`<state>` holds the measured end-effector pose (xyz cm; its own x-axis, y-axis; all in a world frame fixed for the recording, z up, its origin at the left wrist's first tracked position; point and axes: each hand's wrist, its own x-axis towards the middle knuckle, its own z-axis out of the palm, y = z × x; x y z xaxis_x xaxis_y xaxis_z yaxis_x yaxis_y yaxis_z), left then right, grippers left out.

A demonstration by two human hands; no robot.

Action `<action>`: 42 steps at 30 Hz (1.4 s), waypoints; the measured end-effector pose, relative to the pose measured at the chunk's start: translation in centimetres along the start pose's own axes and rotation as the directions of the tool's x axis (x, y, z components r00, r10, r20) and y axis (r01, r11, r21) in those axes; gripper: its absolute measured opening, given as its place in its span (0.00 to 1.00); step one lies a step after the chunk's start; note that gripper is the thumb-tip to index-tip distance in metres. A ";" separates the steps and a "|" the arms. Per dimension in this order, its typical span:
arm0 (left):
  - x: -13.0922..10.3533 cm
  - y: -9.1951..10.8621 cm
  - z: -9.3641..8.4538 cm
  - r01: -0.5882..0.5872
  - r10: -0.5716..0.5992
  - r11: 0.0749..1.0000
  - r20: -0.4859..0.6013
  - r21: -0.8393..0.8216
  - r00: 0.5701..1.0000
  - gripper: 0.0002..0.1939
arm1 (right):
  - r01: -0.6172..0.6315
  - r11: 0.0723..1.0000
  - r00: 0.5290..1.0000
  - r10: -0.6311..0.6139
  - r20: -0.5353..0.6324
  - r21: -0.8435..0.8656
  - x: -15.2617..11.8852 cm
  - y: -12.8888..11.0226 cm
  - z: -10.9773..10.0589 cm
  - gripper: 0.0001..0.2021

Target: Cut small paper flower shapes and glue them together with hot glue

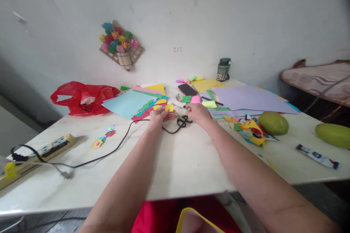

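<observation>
My left hand (159, 117) is closed with a small yellow paper cutout (170, 108) at its fingertips. Opposite it, my right hand (199, 113) has its fingers pinched together beside a white curved tool (176, 103) that resembles a glue gun. What the right fingers hold, if anything, is too small to tell. Between the hands lies a bunched black cord (183, 121), which runs left to a power strip (58, 142). Green, pink and pale yellow pieces (195, 99) lie just beyond the right hand. Left of my left arm are small coloured paper flowers (104, 137).
Coloured sheets (128, 103) and a red plastic bag (82, 98) lie left. A phone (187, 89), lilac sheets (246, 98) and a jar (223, 69) stand or lie farther back. Paper scraps (253, 131), green fruit (273, 123) and a tube (317, 156) are right.
</observation>
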<state>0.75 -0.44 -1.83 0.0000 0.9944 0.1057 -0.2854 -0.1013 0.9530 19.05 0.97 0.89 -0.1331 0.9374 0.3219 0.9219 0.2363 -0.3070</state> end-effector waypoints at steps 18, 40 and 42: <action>0.5 -0.7 0.1 0.030 -0.035 0.994 0.044 0.102 0.998 0.16 | -0.194 0.977 0.974 0.182 -0.132 -0.083 1.4 4.3 1.3 0.20; 1.3 -0.4 0.2 0.084 -0.085 0.991 0.010 0.107 0.996 0.15 | -0.179 0.979 0.973 0.161 -0.165 -0.103 5.3 6.4 2.4 0.18; 1.5 -0.5 0.1 0.090 -0.091 0.991 0.007 0.097 0.996 0.15 | -0.141 0.982 0.982 0.123 -0.142 -0.125 5.7 6.2 2.3 0.19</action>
<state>0.96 1.06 -2.13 0.0327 0.9993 0.0205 -0.1895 -0.0139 0.9818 23.16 8.33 -1.25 0.0347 0.9133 0.4057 0.9696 0.0675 -0.2350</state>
